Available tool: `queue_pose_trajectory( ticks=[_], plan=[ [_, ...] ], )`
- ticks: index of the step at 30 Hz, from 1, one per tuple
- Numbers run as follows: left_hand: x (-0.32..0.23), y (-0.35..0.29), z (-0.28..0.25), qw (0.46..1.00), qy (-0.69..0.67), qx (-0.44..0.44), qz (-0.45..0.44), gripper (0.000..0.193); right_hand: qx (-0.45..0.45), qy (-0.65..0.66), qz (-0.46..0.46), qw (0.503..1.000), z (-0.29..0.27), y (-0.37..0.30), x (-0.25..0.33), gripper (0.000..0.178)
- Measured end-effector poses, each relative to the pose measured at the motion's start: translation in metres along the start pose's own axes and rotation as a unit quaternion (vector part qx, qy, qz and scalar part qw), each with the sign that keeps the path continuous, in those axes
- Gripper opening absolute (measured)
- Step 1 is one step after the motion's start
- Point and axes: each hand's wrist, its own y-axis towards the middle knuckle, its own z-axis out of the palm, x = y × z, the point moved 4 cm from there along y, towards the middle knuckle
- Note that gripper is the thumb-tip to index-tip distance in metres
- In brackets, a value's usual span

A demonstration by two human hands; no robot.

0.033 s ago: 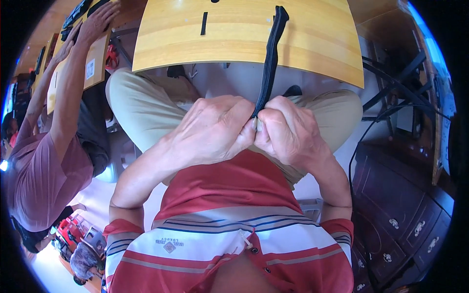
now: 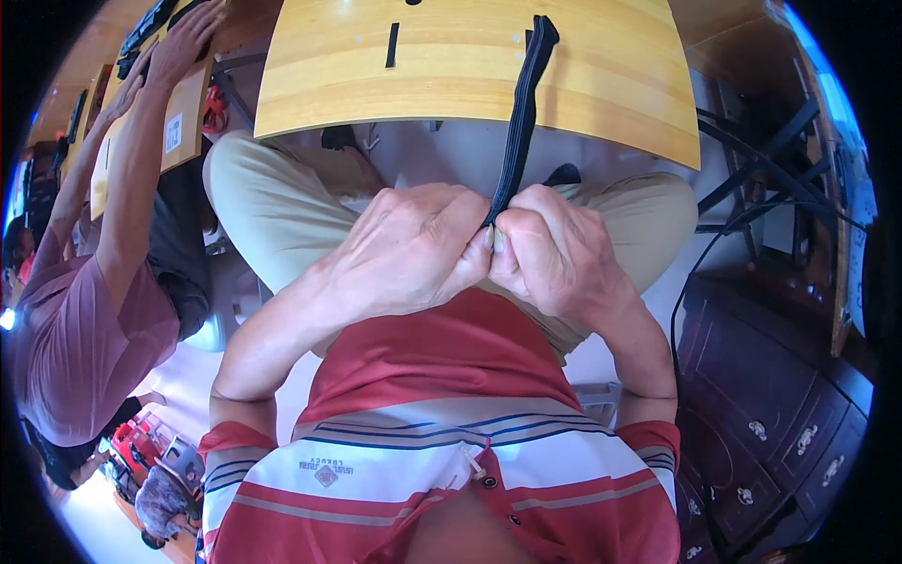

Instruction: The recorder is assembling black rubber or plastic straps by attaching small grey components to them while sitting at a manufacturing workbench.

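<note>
Strap point(image 2: 520, 127) ran forward from the hands, long axis leaning slightly right, far end over the bench point(image 2: 329, 89); couldn't tell if it touched the wood. Near end sat between left hand point(image 2: 418, 244) and right hand point(image 2: 556, 249), both closed and pinching it, thumbs together, neither clearly nearer. Material: black, long, narrow, ribbed lengthwise, looked like woven elastic, edges a bit wavy. Bench was smooth, pale yellow wood with visible grain; thin black rectangular strip point(image 2: 391, 45) lay left of the strap.

a ribbed black strip point(image 2: 521, 115), gently curved, extends forward.
</note>
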Motion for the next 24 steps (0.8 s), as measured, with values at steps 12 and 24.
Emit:
queue_pose_trajectory(
  ticks=[12,24],
  plan=[
    [0.002,-0.002,0.003,0.996,-0.071,-0.005,0.050,0.018,0.058,0.228,0.081,0.968,-0.004,-0.003,-0.016,0.021],
    [0.010,0.002,0.003,0.994,-0.104,-0.006,0.031,0.016,-0.086,0.264,0.131,0.952,0.002,-0.008,-0.021,0.038]
  ],
)
